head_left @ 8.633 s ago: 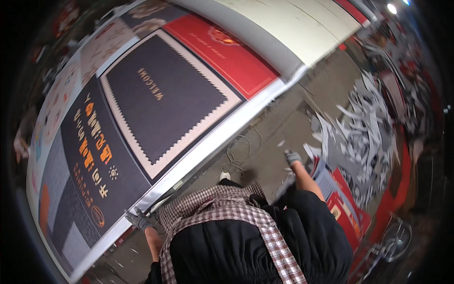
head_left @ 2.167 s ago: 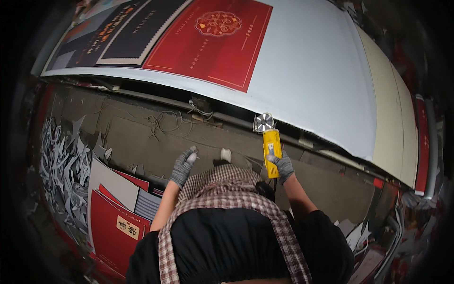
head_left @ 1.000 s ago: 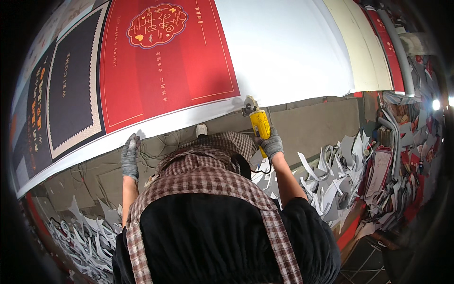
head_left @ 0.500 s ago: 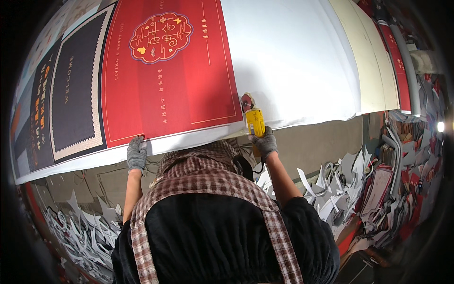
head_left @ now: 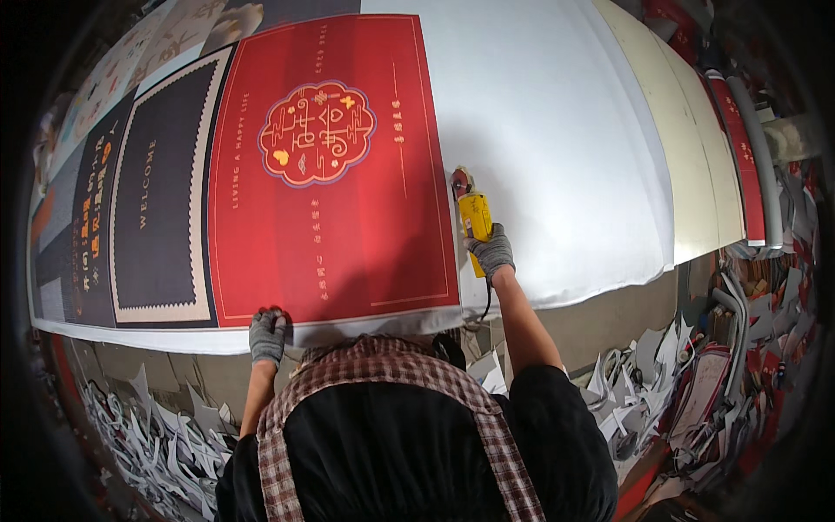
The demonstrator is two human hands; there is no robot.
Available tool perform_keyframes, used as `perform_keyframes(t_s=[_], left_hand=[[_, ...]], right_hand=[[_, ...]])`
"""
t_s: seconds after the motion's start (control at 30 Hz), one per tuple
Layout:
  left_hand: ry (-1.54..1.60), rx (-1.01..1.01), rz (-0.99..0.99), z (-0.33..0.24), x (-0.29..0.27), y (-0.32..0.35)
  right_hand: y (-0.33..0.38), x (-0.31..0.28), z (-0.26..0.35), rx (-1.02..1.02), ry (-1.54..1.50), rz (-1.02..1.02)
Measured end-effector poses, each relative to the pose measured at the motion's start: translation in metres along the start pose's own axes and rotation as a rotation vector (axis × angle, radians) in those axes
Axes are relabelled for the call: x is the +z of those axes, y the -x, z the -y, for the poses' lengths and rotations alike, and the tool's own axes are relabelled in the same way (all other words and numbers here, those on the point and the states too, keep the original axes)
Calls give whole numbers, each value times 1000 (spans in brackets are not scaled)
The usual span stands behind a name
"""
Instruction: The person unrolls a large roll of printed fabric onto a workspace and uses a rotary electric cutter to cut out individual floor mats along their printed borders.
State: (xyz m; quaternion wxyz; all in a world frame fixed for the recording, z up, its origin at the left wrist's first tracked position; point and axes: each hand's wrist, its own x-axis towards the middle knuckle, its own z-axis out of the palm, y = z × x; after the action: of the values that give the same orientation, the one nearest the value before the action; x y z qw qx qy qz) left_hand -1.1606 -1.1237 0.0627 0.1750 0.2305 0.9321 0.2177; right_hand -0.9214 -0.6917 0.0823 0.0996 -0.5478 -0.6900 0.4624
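Observation:
My right hand (head_left: 493, 250), in a grey knit glove, is closed around a yellow corded electric rotary cutter (head_left: 477, 217). The cutter's round blade head points away from me, at the right border of a red printed panel (head_left: 348, 235) with a round emblem. Right of the blade lies plain white sheet (head_left: 557, 174). A black cord hangs from the cutter's rear past my wrist. My left hand (head_left: 268, 336), gloved alike, lies at the panel's near left corner, fingertips on the sheet's near edge and fingers lightly bent.
Left of the red panel is a dark printed panel (head_left: 161, 191) with a zigzag border. Cream board (head_left: 661, 113) and a grey roll (head_left: 755, 157) lie at the right. White and grey offcuts (head_left: 161, 435) heap on the floor on both sides; stacked scraps (head_left: 700, 391) stand at right.
The cutter has moved away from me along the red panel's right border, from near its front corner. My left hand stays by the near left corner. The whole view has shifted.

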Motion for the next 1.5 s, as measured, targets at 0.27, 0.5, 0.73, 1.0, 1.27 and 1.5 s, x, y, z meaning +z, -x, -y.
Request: perform_keyframes(t_s=[0.27,0.5,0.73,1.0,1.27,1.5], left_hand=[[69,100,-12,-30,-4,-50],[-56,296,-145,-112,0,-168],[-202,524,-99,-187,26,-287],[-264,549,-138,-217,54,-318],[-231,491,-79,-222,50,-321],[-221,477,-89,-220,50,-322]], right_hand=[[-94,17,46,84,47,-13],[-167,32,78,35,-119,-11],[-226,46,132,-2,-187,-5],[-300,48,174,19,-71,-33],[-393,65,205,-97,-61,-52],[-465,79,226,-157,-47,-55]])
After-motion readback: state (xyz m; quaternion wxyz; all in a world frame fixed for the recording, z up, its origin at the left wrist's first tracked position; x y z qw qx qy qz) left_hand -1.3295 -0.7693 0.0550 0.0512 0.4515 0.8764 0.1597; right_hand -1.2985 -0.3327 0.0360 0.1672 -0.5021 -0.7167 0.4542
